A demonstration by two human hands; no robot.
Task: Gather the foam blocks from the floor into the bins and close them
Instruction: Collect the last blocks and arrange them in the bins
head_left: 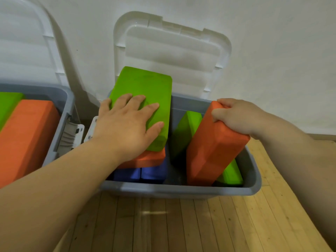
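Observation:
A grey bin (181, 189) stands on the wooden floor in front of me, its white lid (172, 46) open against the wall. My left hand (125, 124) lies flat with spread fingers on a tilted green foam block (145, 84) on the bin's left side. That block rests on an orange block (149, 158), with blue blocks (141, 174) below. My right hand (234, 115) grips the top end of an upright, slanted orange block (209, 148) on the bin's right side. Green blocks (185, 128) (231, 173) stand behind and beside it.
A second grey bin (61, 117) stands at the left, holding an orange block (25, 135) and a green block (7, 104), with its white lid (25, 40) open against the wall. Wooden floor (181, 224) stretches in front of both bins.

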